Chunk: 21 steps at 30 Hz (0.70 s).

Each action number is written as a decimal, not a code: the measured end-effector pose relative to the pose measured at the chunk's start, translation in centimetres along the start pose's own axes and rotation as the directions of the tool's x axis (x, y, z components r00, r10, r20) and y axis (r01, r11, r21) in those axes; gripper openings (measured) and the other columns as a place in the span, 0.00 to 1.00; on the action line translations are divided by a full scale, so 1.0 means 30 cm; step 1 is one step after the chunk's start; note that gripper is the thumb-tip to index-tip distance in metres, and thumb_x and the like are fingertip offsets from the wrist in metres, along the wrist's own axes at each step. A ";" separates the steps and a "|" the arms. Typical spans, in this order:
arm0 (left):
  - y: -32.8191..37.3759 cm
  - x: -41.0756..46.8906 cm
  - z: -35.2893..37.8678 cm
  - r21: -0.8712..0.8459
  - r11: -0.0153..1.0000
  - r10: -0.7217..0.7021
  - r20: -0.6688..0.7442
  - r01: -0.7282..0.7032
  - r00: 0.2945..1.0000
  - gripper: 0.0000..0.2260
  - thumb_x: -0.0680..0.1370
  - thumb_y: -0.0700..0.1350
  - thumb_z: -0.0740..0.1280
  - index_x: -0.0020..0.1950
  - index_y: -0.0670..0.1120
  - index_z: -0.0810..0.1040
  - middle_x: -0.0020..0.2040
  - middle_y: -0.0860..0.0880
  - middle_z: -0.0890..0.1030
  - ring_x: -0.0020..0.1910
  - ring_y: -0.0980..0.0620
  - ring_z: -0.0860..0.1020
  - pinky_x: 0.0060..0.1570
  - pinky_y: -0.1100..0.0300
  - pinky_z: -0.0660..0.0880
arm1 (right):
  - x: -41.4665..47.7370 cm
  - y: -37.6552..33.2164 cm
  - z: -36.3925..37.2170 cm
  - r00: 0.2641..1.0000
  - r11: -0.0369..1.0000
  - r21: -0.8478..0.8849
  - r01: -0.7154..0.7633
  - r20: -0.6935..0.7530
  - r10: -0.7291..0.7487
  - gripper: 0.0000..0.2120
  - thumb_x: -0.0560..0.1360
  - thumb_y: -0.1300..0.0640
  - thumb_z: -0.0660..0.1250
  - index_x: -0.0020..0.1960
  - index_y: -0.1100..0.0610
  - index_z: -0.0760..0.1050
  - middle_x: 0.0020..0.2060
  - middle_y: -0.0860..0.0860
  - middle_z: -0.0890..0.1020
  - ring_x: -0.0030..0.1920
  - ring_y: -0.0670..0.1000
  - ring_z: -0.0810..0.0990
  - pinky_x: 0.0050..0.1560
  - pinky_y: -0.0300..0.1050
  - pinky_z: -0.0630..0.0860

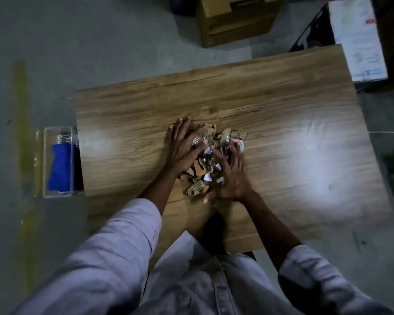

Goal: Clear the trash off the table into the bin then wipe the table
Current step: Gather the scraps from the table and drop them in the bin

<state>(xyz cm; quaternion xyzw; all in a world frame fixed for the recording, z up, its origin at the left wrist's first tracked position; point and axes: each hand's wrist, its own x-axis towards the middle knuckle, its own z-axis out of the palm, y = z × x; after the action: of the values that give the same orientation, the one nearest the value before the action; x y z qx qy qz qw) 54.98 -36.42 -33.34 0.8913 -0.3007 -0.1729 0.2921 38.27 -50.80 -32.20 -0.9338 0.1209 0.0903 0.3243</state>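
A heap of trash (208,160), torn cardboard pieces, foil and paper scraps, lies in the middle of the wooden table (282,123). My left hand (183,151) presses on the left side of the heap with its fingers spread flat. My right hand (233,176) lies against the right side, fingers spread, with the thumb under a cardboard piece at the near end. A clear bin (57,162) stands on the floor by the table's left edge and holds a blue cloth (59,169). Part of the heap is hidden under both hands.
A cardboard box (234,19) stands on the floor beyond the table. A white box (357,39) sits at the far right corner. Grey floor with a yellow stripe (21,133) lies to the left.
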 end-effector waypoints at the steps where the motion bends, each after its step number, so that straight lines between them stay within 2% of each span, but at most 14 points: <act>1: 0.002 -0.010 0.011 0.006 1.000 -0.011 -0.016 0.011 1.000 0.25 0.79 0.65 0.56 0.77 0.63 0.67 0.83 0.51 0.53 0.82 0.50 0.45 0.77 0.54 0.32 | -0.002 -0.020 0.017 1.000 1.000 -0.030 -0.004 -0.008 0.004 0.74 0.45 0.16 0.70 0.83 0.44 0.49 0.81 0.61 0.37 0.80 0.66 0.36 0.76 0.73 0.48; 3: 0.010 -0.028 0.036 -0.011 0.999 -0.032 -0.061 0.031 0.998 0.24 0.80 0.62 0.54 0.76 0.60 0.70 0.83 0.49 0.57 0.82 0.48 0.48 0.79 0.51 0.37 | -0.001 -0.059 0.046 0.999 0.999 -0.042 -0.012 -0.047 0.010 0.73 0.46 0.15 0.67 0.83 0.45 0.49 0.81 0.63 0.39 0.80 0.67 0.37 0.76 0.72 0.47; 6: 0.022 -0.052 0.058 -0.146 0.987 -0.088 -0.143 0.067 0.986 0.22 0.82 0.58 0.55 0.73 0.55 0.75 0.81 0.47 0.62 0.81 0.46 0.53 0.79 0.50 0.44 | 0.013 -0.100 0.081 0.992 0.998 -0.037 -0.055 -0.118 0.051 0.68 0.51 0.14 0.63 0.83 0.44 0.50 0.81 0.65 0.43 0.81 0.67 0.40 0.77 0.71 0.47; 9: 0.025 -0.082 0.078 -0.235 0.971 -0.090 -0.196 0.043 0.977 0.20 0.83 0.55 0.56 0.72 0.52 0.76 0.79 0.46 0.66 0.81 0.46 0.55 0.79 0.47 0.48 | 0.037 -0.125 0.100 0.975 0.989 -0.054 -0.138 -0.181 0.126 0.62 0.56 0.18 0.66 0.82 0.46 0.56 0.81 0.63 0.50 0.81 0.66 0.45 0.78 0.66 0.49; 11: 0.022 -0.107 0.095 -0.293 0.955 -0.099 -0.202 0.036 0.974 0.20 0.84 0.54 0.56 0.71 0.49 0.76 0.77 0.46 0.68 0.81 0.47 0.56 0.78 0.42 0.51 | 0.052 -0.137 0.108 0.960 0.987 -0.053 -0.154 -0.243 0.137 0.58 0.57 0.23 0.70 0.80 0.49 0.62 0.81 0.61 0.54 0.81 0.65 0.49 0.79 0.63 0.49; 14: 0.023 -0.144 0.121 -0.377 0.925 -0.128 -0.212 0.040 0.969 0.20 0.84 0.52 0.56 0.70 0.44 0.76 0.75 0.44 0.71 0.80 0.46 0.58 0.76 0.37 0.54 | 0.070 -0.151 0.106 0.940 0.993 -0.029 -0.118 -0.327 0.102 0.50 0.60 0.35 0.73 0.78 0.52 0.66 0.80 0.59 0.58 0.81 0.64 0.52 0.79 0.61 0.51; 18: 0.052 -0.185 0.148 -0.536 0.836 -0.257 -0.184 0.123 0.949 0.21 0.83 0.52 0.58 0.69 0.41 0.75 0.74 0.44 0.72 0.80 0.49 0.58 0.77 0.38 0.55 | 0.079 -0.159 0.099 0.949 0.995 -0.039 -0.094 -0.306 0.077 0.44 0.63 0.41 0.68 0.78 0.49 0.65 0.80 0.54 0.60 0.81 0.62 0.53 0.79 0.59 0.53; 21: 0.063 -0.199 0.158 -0.661 0.730 -0.344 -0.135 0.174 0.929 0.20 0.82 0.53 0.60 0.71 0.45 0.74 0.74 0.55 0.72 0.80 0.49 0.60 0.77 0.36 0.56 | 0.087 -0.149 0.096 0.969 0.995 -0.072 -0.064 -0.244 0.044 0.42 0.65 0.41 0.66 0.78 0.47 0.65 0.78 0.50 0.64 0.78 0.62 0.59 0.76 0.61 0.59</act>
<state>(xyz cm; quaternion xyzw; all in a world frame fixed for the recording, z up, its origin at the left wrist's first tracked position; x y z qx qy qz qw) 47.33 -35.82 -35.00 0.7860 -0.0567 -0.1913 0.5851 41.78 -46.02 -32.46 -0.9464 0.1813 -0.0109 0.2672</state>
